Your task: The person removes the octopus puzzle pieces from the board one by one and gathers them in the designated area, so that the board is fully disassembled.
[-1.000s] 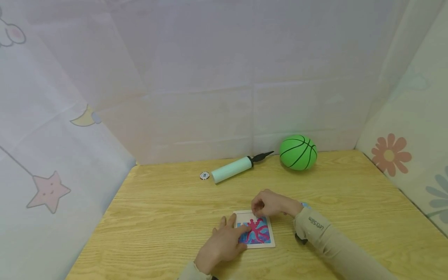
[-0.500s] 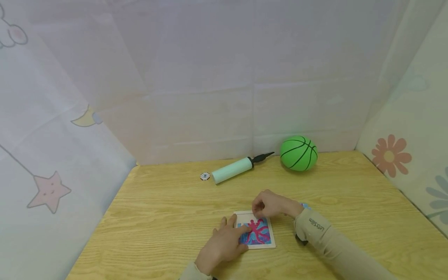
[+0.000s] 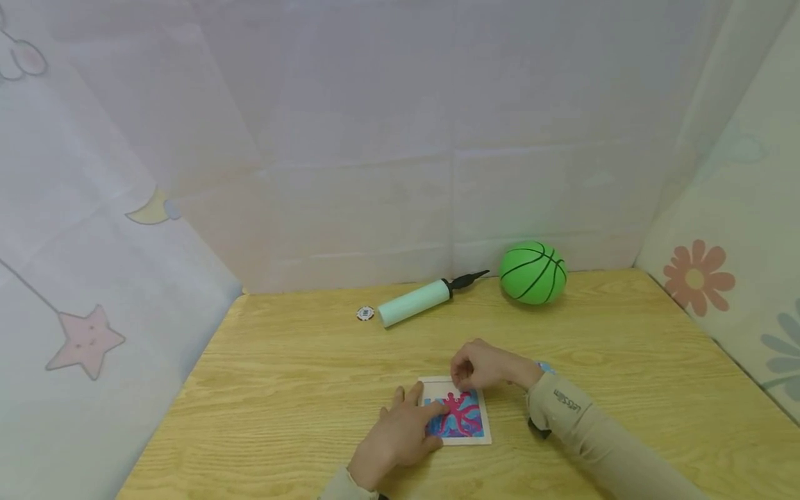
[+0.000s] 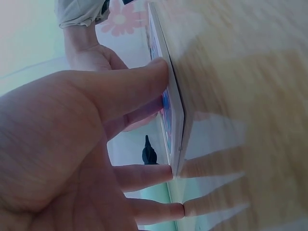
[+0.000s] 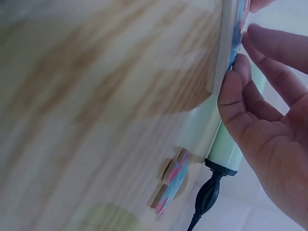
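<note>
On the wooden table lies a small jigsaw puzzle in a white frame, showing a pink octopus on blue. A bare white strip shows along its far side. My left hand rests spread on its left part, index finger on the octopus, thumb at the near edge. In the left wrist view, two of the left fingertips touch down by the frame's edge. My right hand bends over the far right corner, curled fingertips right at the picture; I cannot tell whether they pinch a piece.
A loose blue-and-pink puzzle piece lies on the table, partly behind my right wrist in the head view. Farther back are a poker chip, a mint hand pump with a black nozzle, and a green ball by the cloth wall.
Both hands hold almost the same places over the puzzle. At the right fingertips, the pink shape by the octopus's head looks slightly shifted.
</note>
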`<state>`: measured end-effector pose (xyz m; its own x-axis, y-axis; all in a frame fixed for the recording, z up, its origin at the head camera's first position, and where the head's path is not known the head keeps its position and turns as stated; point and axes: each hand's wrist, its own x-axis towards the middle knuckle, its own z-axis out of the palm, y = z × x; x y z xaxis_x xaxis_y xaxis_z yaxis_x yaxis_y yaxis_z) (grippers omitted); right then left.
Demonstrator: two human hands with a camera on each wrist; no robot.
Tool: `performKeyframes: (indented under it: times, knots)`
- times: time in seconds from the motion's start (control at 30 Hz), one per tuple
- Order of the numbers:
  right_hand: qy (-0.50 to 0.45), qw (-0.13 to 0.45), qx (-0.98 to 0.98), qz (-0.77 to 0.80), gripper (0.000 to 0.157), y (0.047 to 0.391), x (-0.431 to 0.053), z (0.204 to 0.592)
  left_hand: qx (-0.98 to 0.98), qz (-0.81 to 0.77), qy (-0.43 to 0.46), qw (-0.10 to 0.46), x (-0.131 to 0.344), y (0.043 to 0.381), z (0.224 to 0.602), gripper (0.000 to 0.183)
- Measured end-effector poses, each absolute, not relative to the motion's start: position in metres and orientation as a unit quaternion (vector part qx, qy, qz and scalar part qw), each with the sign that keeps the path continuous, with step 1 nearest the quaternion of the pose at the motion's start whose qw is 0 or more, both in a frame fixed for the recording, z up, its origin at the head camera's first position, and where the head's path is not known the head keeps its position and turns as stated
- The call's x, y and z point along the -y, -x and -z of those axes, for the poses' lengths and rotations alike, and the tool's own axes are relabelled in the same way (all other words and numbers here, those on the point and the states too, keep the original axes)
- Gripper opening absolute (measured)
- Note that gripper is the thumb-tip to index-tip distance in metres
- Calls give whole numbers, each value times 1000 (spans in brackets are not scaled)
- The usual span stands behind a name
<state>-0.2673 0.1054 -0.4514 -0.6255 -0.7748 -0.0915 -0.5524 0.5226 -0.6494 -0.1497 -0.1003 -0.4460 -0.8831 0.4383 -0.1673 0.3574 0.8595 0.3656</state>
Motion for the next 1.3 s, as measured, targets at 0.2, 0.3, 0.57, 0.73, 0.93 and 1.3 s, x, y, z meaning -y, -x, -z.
performKeyframes:
  times: [0.2,0.3,0.57,0.73,0.93,1.3]
  knots:
    - [385,192,-855,288,15,268,-106,450,-957,-162,-208,124,101,149,445,46]
    - [385,192,-855,291,16,268,-106,451,-957,-160,-208,124,101,148,446,46]
    - [381,194,-853,299,15,266,-106,450,-957,-161,-207,127,101,148,446,46]
    - [379,193,-855,298,16,266,-105,451,-957,-159,-205,129,101,148,445,45]
    - [373,198,-855,300,16,266,-106,452,-957,-161,-202,134,100,148,444,46]
    - [369,204,-854,305,16,266,-106,452,-958,-158,-201,133,100,149,445,45]
